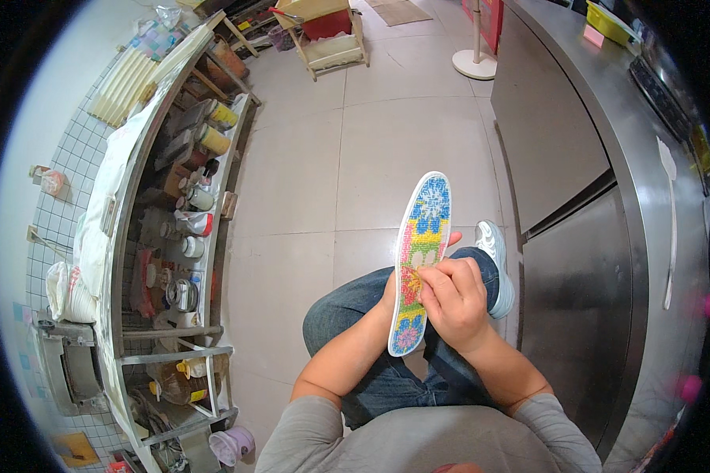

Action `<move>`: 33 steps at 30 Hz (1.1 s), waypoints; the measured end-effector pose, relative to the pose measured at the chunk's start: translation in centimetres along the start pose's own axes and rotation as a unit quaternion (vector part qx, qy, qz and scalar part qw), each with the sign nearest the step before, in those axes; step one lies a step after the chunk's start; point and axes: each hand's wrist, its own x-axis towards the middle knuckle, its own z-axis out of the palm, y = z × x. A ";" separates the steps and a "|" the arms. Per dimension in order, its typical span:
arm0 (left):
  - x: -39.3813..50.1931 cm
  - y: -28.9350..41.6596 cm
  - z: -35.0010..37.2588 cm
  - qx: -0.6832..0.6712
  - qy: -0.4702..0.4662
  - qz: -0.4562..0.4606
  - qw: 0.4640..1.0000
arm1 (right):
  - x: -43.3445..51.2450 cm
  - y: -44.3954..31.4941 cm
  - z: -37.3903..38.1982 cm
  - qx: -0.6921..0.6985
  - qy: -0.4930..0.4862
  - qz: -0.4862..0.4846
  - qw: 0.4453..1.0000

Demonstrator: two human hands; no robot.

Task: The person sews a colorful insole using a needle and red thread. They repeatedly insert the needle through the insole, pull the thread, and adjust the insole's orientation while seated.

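Observation:
A cross-stitched shoe insole (424,236) with a white edge is held up lengthwise over my lap. Blue flowers fill both its ends, with yellow, green, pink and red stitching between. My left hand (387,294) grips it from behind at the middle; most of the palm is hidden by the insole, and a fingertip shows past its right edge. On the front face, my right hand (458,298) has its thumb and forefinger pinched together at the red and yellow stitches. Whatever may be between those fingertips is too small to make out.
To the left runs a shelf rack (213,236) with jars, bottles and bags. A stainless steel cabinet (574,284) stands close on my right, a white long-handled utensil (670,224) on its top. Ahead are a small wooden stand (331,56) and a round pole base (474,65) on the tiled floor.

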 end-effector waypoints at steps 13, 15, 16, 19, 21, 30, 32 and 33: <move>-0.1 0.0 0.5 0.010 0.012 -0.008 1.000 | -0.3 0.0 -0.2 -0.009 -0.005 -0.020 1.000; -0.1 -0.1 0.3 0.001 0.018 -0.017 1.000 | -0.3 0.0 -0.3 -0.003 -0.009 -0.015 1.000; -0.2 -0.2 0.1 -0.001 0.016 -0.020 1.000 | -0.2 0.0 -0.3 -0.005 -0.009 -0.018 1.000; -0.1 -0.1 -0.9 0.007 -0.014 -0.038 0.999 | -0.1 -0.1 -0.4 -0.004 0.004 -0.015 1.000; 0.0 0.3 -1.5 0.045 -0.020 -0.025 0.998 | -0.1 0.0 -0.4 -0.006 0.020 -0.006 1.000; 0.2 -0.7 -0.2 0.176 0.137 0.076 0.972 | -2.2 5.0 0.7 0.311 0.019 0.307 0.899; 0.2 -1.0 0.2 0.225 0.103 0.081 0.966 | -2.9 6.1 0.8 0.450 0.048 0.401 0.797; 0.0 -1.2 0.4 0.238 0.093 0.081 0.963 | -3.2 6.6 0.8 0.485 0.048 0.428 0.761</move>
